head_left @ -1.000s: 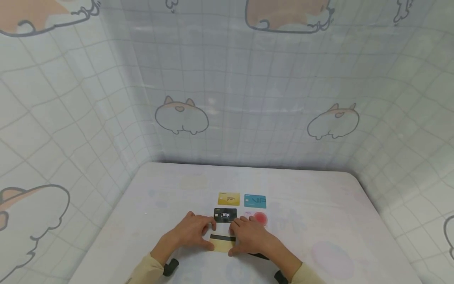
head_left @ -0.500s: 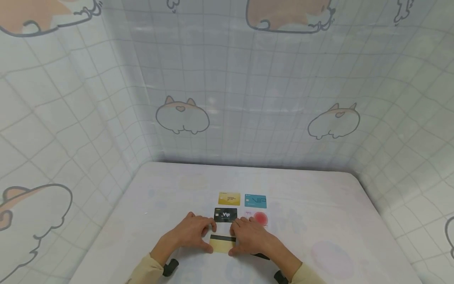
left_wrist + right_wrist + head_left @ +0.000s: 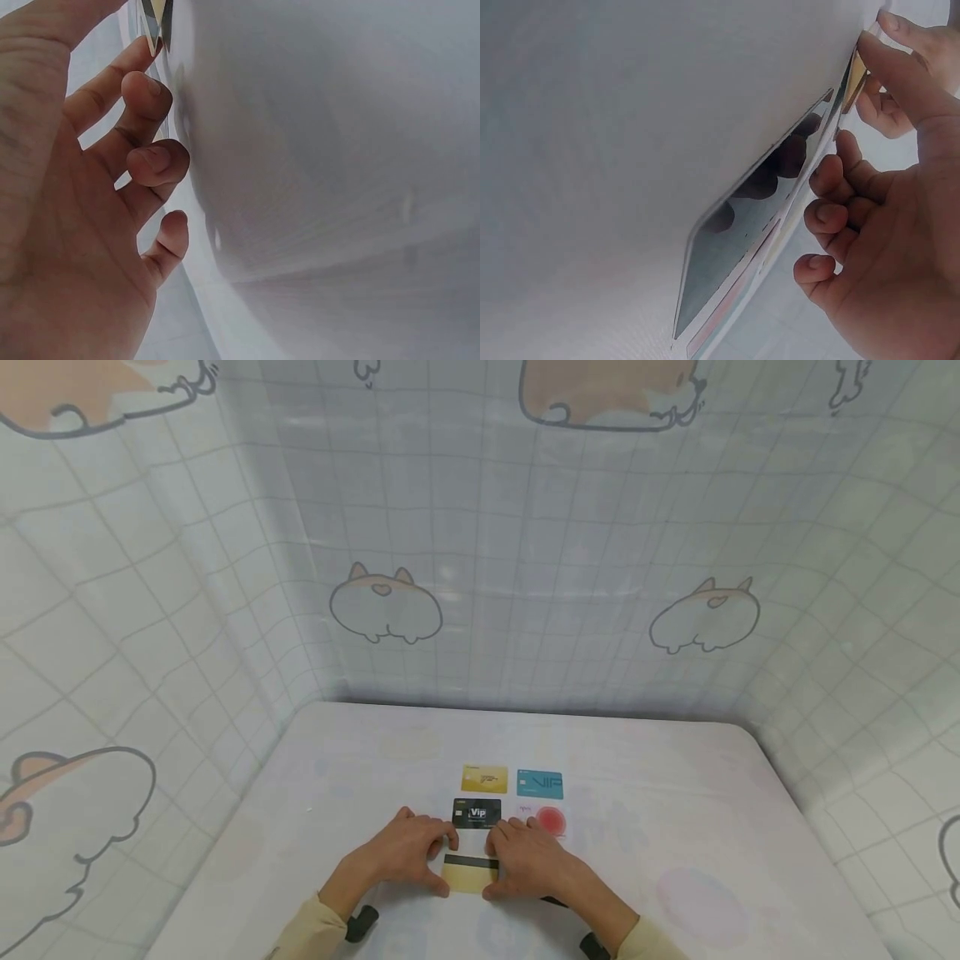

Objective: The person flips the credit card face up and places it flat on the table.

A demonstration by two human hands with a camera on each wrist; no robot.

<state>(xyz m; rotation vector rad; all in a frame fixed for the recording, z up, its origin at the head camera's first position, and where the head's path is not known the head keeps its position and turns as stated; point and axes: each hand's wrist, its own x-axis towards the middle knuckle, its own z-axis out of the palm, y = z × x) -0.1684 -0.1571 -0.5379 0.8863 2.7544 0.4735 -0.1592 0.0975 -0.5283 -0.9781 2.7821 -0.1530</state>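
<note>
A pale yellow card (image 3: 470,874) with a black stripe lies on the table between both hands. My left hand (image 3: 408,852) is at its left side, thumb tip by the near left corner and index fingertip just beyond the far edge. My right hand (image 3: 534,860) spans its right side, thumb at the near corner and index at the far one. The right wrist view shows the yellow card (image 3: 855,75) edge-on by the right thumb. The other fingers of both hands are loosely bent. A glossy dark card (image 3: 742,217) lies below the right fingers, reflecting them.
Beyond the hands lie a black Vip card (image 3: 476,813), a white card with a red circle (image 3: 551,820), a gold card (image 3: 483,779) and a teal card (image 3: 540,784). The white-covered table (image 3: 660,793) meets patterned curtains (image 3: 540,643) behind and at both sides.
My left thumb has slid slightly back from over the yellow card to its near left corner. Less of the dark card shows under my right wrist. The other cards stay in place.
</note>
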